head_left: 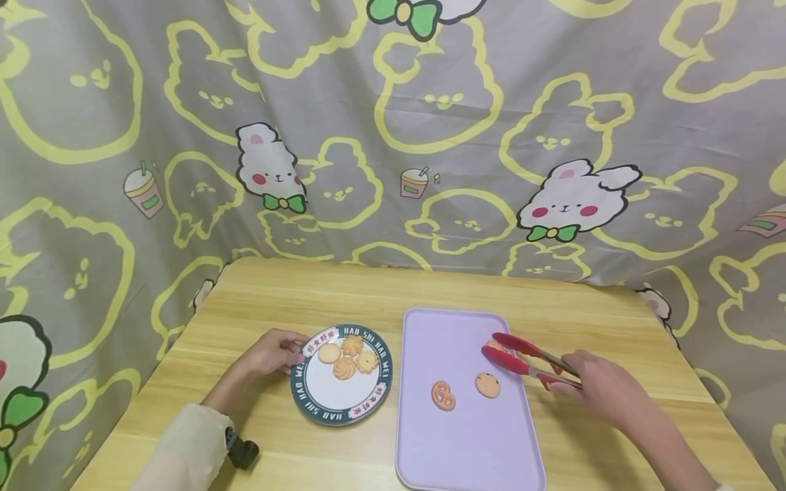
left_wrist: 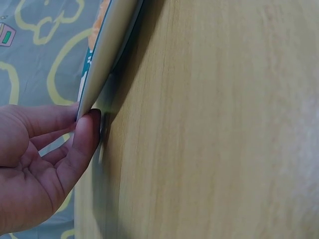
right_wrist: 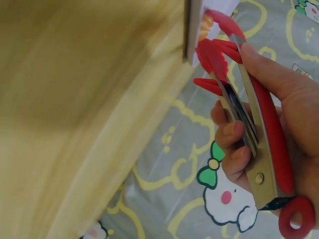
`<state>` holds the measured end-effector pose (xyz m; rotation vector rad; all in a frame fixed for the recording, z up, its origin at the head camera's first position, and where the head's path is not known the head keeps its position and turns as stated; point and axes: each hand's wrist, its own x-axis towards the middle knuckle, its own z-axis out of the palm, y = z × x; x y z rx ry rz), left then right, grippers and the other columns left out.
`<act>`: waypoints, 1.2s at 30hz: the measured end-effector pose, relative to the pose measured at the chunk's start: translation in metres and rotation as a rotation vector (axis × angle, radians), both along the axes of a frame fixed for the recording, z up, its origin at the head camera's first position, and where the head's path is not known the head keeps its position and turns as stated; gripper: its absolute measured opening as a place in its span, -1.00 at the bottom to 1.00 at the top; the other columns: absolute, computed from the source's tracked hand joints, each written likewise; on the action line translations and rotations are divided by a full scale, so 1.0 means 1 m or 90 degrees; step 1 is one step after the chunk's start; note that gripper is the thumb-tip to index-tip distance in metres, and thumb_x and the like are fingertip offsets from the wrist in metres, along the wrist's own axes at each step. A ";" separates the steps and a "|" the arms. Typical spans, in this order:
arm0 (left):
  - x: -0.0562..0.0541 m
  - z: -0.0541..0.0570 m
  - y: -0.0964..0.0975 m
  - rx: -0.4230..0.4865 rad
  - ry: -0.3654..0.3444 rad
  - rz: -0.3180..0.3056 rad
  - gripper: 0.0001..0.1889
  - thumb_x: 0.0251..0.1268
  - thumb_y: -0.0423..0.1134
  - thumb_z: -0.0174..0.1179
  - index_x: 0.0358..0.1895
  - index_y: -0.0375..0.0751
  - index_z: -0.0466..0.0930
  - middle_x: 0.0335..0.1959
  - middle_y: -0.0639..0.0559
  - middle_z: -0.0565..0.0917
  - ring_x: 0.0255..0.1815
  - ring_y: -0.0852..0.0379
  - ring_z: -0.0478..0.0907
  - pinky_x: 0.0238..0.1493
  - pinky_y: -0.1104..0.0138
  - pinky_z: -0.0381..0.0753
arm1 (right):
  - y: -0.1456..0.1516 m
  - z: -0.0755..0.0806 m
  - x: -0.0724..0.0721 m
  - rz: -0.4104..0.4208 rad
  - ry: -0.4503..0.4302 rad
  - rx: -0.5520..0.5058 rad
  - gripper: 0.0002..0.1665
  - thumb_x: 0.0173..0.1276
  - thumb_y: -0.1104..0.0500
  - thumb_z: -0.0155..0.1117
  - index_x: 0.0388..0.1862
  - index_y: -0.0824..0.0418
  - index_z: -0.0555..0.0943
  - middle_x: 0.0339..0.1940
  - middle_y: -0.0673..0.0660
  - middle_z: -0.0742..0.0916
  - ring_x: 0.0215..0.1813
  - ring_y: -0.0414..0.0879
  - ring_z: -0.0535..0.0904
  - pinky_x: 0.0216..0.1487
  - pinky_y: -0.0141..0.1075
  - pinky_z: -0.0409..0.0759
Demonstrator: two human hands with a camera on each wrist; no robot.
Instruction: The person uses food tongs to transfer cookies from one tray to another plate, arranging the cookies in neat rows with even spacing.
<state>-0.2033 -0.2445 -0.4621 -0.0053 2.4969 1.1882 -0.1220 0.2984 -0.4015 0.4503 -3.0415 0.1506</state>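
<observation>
My left hand [head_left: 274, 351] pinches the left rim of a round plate [head_left: 319, 395] with a dark green lettered border; in the left wrist view thumb and fingers [left_wrist: 52, 119] sit on either side of that rim. Several cookies [head_left: 344, 369] lie on the plate's white middle. My right hand [head_left: 608, 385] grips red-tipped metal tongs [head_left: 528, 354] over the right side of a purple tray [head_left: 454, 447]. Between the red tips is a cookie [right_wrist: 205, 27], mostly hidden. A pretzel-shaped cookie [head_left: 443, 395] and a round dotted cookie [head_left: 488, 385] lie on the tray.
The plate and tray stand side by side on a wooden table [head_left: 344, 290], a narrow strip of wood between them. Behind and around the table hangs a grey curtain [head_left: 344, 88] with cartoon animals. A black device [head_left: 241, 449] is strapped at the left wrist.
</observation>
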 end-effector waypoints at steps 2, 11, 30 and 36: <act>0.000 0.000 0.000 0.003 0.000 0.001 -0.57 0.19 -0.44 0.19 0.17 -0.36 0.50 -0.27 -0.14 0.57 -0.41 0.08 0.54 -0.39 0.28 0.66 | 0.001 -0.002 0.001 0.001 0.006 0.001 -0.64 0.05 -0.12 0.43 -0.44 0.08 0.51 -0.60 -0.11 0.34 -0.56 -0.25 0.22 -0.54 -0.42 0.16; 0.001 0.002 0.000 0.010 0.005 -0.002 -0.57 0.18 -0.44 0.18 0.17 -0.38 0.49 -0.28 -0.15 0.58 -0.42 0.08 0.55 -0.39 0.27 0.66 | 0.002 0.003 -0.001 0.014 0.047 -0.010 -0.59 0.01 -0.10 0.46 -0.35 0.16 0.59 -0.59 -0.12 0.42 -0.55 -0.24 0.25 -0.53 -0.40 0.24; 0.000 0.003 0.000 -0.002 0.002 -0.002 -0.57 0.21 -0.42 0.19 0.18 -0.34 0.49 -0.26 -0.13 0.58 -0.40 0.09 0.53 -0.38 0.29 0.65 | -0.079 0.026 -0.019 0.102 0.060 -0.012 -0.51 0.02 -0.14 0.45 -0.24 0.20 0.59 -0.50 -0.06 0.54 -0.52 -0.24 0.33 -0.49 -0.38 0.37; 0.000 0.003 -0.001 -0.004 -0.002 0.002 -0.58 0.22 -0.41 0.18 0.18 -0.33 0.50 -0.25 -0.12 0.57 -0.39 0.09 0.53 -0.37 0.29 0.65 | -0.112 0.023 -0.022 0.148 0.043 -0.013 -0.49 0.07 -0.13 0.43 -0.16 0.21 0.60 -0.45 -0.03 0.58 -0.50 -0.24 0.34 -0.47 -0.39 0.42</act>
